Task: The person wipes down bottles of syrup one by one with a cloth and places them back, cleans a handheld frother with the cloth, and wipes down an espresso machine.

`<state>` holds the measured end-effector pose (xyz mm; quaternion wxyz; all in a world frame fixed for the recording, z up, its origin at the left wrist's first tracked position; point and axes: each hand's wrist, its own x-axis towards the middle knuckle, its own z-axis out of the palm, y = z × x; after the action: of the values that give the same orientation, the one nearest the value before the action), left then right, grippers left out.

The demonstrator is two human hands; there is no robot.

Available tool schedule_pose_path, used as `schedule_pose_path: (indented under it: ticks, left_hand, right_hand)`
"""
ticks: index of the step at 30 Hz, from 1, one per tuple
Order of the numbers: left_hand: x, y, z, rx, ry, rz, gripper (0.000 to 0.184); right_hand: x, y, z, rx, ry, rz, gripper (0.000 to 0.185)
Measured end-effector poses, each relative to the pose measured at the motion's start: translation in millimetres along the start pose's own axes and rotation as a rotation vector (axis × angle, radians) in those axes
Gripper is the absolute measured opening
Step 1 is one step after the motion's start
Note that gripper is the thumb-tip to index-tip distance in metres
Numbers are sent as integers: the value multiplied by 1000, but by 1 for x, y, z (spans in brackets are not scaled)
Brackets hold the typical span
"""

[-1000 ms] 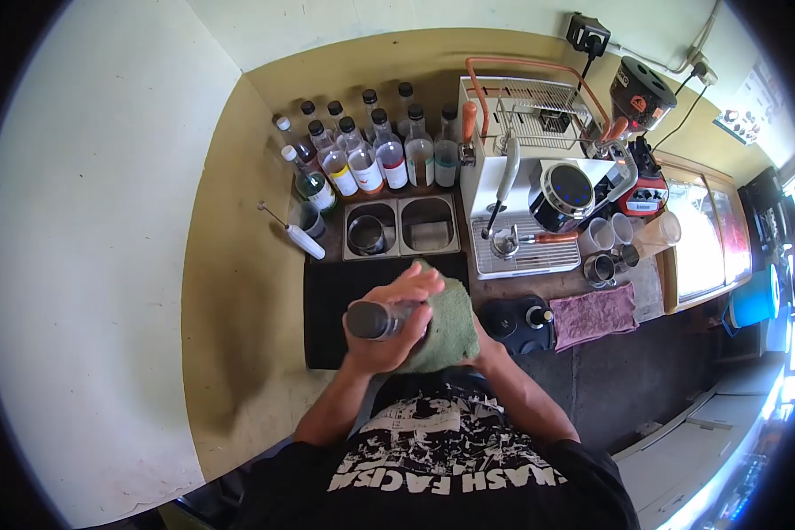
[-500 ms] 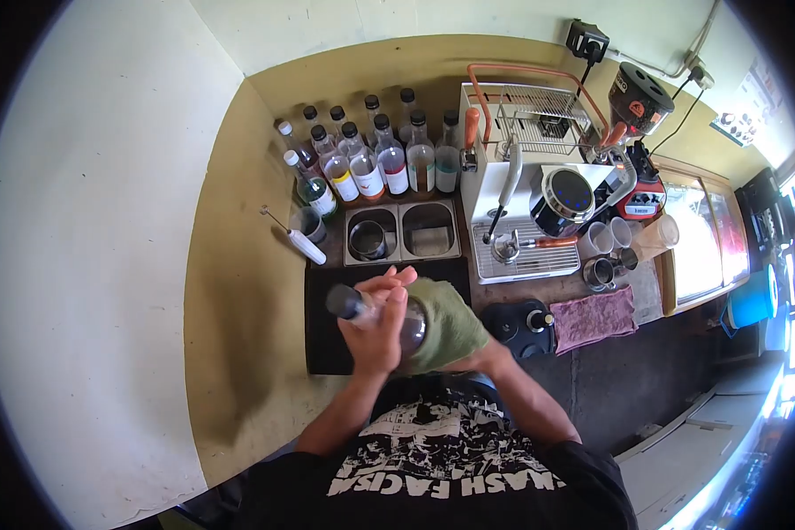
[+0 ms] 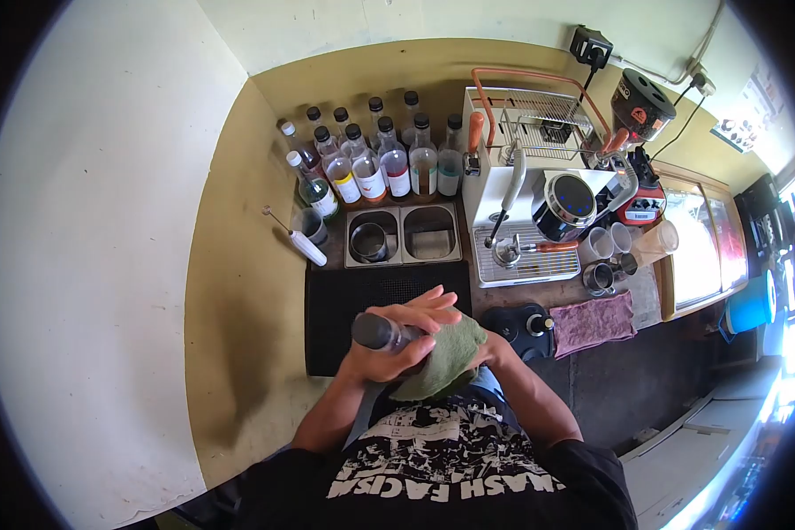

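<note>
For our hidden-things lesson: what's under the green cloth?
Part of the right hand shows beside the green cloth; the rest, and the far end of the bottle, are hidden.

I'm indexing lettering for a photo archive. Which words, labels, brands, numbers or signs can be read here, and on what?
"ASH FAC", upside down on the black T-shirt; the letters before and after are unclear.
Too small or blurred to read: the bottle labels, black hopper, red blender base and wall sheet.
No readable text on the held bottle or green cloth.
</note>
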<state>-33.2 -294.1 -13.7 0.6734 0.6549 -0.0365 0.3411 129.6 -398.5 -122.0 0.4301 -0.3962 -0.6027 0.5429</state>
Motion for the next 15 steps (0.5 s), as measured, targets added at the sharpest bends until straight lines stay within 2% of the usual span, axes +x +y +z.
schedule_pose_path:
  ticks: [3, 6, 12, 15]
  left_hand:
    - [0, 4, -13, -308, 2, -71, 19]
    - [-1, 1, -27, -375, 54, 37, 18]
    - [-3, 9, -40, -381, 360, 121, 15]
    - [-2, 9, -32, -246, 441, 100, 16]
  right_hand:
    - [1, 9, -2, 80, -27, 5, 95]
    - [-5, 10, -4, 240, -81, 81, 98]
    - [-19, -10, -7, -122, 63, 27, 90]
    - [-9, -32, -1, -289, 176, -53, 88]
